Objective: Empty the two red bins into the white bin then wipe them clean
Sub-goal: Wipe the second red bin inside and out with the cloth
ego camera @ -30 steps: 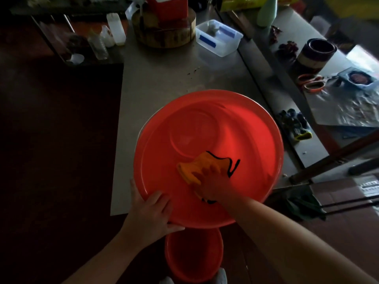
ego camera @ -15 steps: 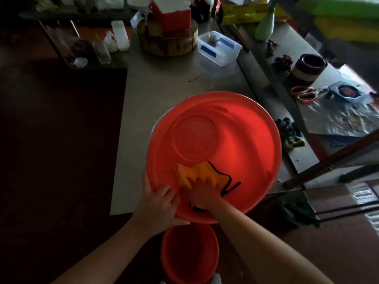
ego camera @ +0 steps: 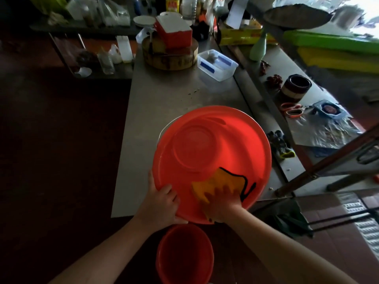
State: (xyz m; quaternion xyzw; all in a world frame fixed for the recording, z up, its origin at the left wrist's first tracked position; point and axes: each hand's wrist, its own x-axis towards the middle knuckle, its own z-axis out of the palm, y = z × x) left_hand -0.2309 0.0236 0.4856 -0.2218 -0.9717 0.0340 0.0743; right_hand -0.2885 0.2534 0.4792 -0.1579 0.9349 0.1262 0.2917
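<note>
Cloth [ego camera: 223, 181] slid right across the glossy red bin [ego camera: 205, 140] under flat right fingers [ego camera: 226, 190]; left fingers [ego camera: 167, 191] grip its rim.

Our right hand [ego camera: 222, 201] and the yellow cloth [ego camera: 215, 184] drawn back across the red bin [ego camera: 205, 140] toward its near rim, closer now to our left hand [ego camera: 162, 203], a corner of cloth reaching that rim

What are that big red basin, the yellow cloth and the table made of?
Red basin: looks like moulded plastic with a glossy finish. Light glows through its wall, and a ring is moulded into the base.
Yellow cloth: soft matte fabric with a dark stitched edge, lying rumpled.
Table: probably stainless steel, a flat grey sheet with a dull sheen.
</note>
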